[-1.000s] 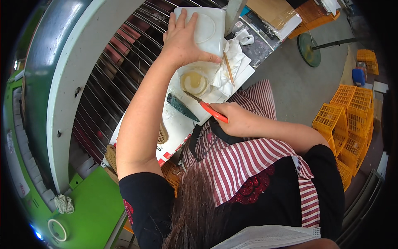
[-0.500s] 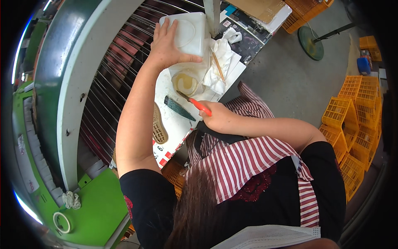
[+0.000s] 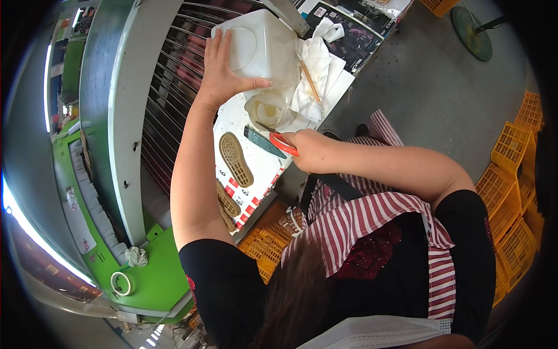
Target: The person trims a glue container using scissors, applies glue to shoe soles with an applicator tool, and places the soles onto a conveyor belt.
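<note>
A big curved green and grey machine drum [image 3: 110,116] with a rack of thin metal rods fills the view from nine to twelve o'clock. At three to five o'clock, stacked yellow plastic crates [image 3: 511,192] stand on the grey concrete floor [image 3: 424,87]. Near the centre lies a white work board [image 3: 256,168] with red and white markings along its lower edge.

At twelve o'clock a translucent white plastic jug [image 3: 261,46] is tilted over the board. The left hand [image 3: 224,72] is spread flat against the jug's side, fingers extended and thumb pressing its lower edge, steadying it. Just below the jug, at about one o'clock from the board's middle, sits a small round white cup [image 3: 267,111]; whether liquid is running into it cannot be told. Crumpled white cloth [image 3: 319,81] lies just beside the cup, with a thin wooden stick [image 3: 310,81] resting across it.

The right hand [image 3: 311,151] is clenched around a brush with a red handle [image 3: 283,143]; its dark flat head points toward ten o'clock over the board, near the cup.

A brown rubber shoe sole [image 3: 235,159] lies tread-up on the board at eight o'clock from the brush, and another brown sole [image 3: 228,200] sits lower, at the board's edge. Far down at seven o'clock, a white tape roll [image 3: 121,283] rests on the green ledge.
</note>
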Action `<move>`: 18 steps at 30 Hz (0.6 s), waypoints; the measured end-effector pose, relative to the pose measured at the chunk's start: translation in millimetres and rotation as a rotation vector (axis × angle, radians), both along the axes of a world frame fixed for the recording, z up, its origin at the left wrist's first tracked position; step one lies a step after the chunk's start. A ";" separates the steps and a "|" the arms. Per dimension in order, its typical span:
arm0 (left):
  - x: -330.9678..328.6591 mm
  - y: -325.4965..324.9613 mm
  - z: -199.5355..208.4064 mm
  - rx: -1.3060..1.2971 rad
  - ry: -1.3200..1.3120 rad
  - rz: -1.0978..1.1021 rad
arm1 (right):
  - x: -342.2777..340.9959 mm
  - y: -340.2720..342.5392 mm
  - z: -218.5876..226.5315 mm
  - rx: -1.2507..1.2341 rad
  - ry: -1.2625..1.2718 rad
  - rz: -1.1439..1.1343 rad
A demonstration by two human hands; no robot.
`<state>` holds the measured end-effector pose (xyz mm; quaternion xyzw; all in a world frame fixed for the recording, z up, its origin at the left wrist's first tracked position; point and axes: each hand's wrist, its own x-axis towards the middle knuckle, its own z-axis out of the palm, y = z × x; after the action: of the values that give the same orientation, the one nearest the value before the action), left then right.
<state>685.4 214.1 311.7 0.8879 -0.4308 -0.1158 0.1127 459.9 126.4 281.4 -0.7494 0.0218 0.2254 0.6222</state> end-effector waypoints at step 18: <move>2.7 -1.3 -7.0 -0.010 -0.035 -0.052 | -18.8 69.6 -34.8 0.172 -0.037 -0.472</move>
<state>688.1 212.8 304.7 0.8776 -0.4562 -0.1013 0.1064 441.1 196.0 246.6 -0.6719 0.1657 0.0612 0.7193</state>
